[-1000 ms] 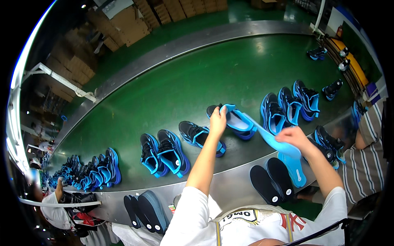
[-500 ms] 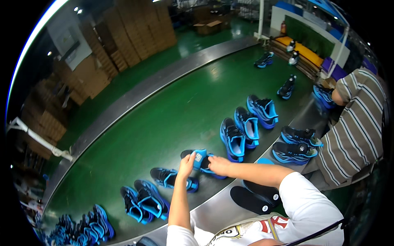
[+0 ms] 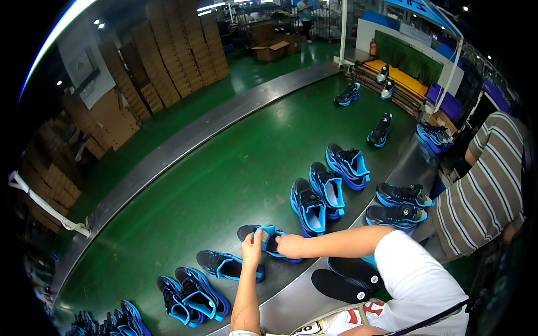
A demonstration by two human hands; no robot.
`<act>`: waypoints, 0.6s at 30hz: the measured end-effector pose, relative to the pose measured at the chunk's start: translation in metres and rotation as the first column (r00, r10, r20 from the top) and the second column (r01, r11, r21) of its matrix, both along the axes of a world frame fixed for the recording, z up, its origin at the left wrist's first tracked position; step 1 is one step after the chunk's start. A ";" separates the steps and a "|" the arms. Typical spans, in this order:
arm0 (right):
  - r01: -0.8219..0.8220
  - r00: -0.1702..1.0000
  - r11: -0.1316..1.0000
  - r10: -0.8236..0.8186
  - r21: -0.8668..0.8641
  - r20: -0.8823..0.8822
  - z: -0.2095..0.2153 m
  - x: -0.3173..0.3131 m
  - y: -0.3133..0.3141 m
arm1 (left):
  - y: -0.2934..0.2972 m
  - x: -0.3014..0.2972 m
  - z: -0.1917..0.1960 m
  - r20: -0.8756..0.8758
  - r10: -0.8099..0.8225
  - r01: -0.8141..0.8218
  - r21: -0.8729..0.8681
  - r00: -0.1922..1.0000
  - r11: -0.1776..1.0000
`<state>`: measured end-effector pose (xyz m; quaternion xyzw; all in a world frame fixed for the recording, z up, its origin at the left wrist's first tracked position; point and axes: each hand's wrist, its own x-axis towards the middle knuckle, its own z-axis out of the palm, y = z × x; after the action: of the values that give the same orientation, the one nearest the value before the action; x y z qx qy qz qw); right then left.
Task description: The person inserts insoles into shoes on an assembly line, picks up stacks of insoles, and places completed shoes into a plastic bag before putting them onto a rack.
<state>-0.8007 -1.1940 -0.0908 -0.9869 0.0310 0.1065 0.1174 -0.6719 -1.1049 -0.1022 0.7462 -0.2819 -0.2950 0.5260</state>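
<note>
A black sneaker with bright blue edging (image 3: 244,231) lies on the green belt in front of me, toe pointing left. Its blue tongue (image 3: 265,231) is folded up, and the fingers of my left hand (image 3: 251,247) pinch it. My right hand (image 3: 292,246) is closed at the shoe's opening; what its fingertips hold is hidden. A matching sneaker (image 3: 213,260) lies just to the left, partly behind my left forearm.
More such sneakers stand on the belt: a pair (image 3: 193,297) at left, several (image 3: 315,193) at right. Black insoles (image 3: 339,287) lie on the metal ledge near me. Another pair (image 3: 399,204) sits by a co-worker in a striped shirt (image 3: 482,179). Stacked cartons (image 3: 168,61) rise beyond.
The view has tilted up, so the belt and shoes appear lower. Both my hands stay on the same sneaker. The co-worker's arm has drawn away from the shoe at far right.
</note>
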 end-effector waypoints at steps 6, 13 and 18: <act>-0.009 1.000 0.998 0.008 -0.063 -0.009 -0.027 0.012 -0.005 | -0.003 -0.002 -0.012 0.071 -0.017 0.014 0.037 0.997 0.999; -0.088 0.907 0.993 0.048 -0.078 -0.418 0.005 0.039 0.001 | 0.006 0.010 -0.020 0.154 -0.009 -0.003 0.074 0.988 0.997; -0.091 0.901 0.967 -0.022 -0.239 -0.433 -0.107 0.032 -0.013 | -0.005 -0.001 -0.011 0.045 -0.046 0.046 -0.011 0.998 0.999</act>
<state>-0.7684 -1.2073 -0.1982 -0.9458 0.0519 0.3199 -0.0214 -0.6725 -1.1103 -0.1133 0.7428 -0.3124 -0.2887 0.5169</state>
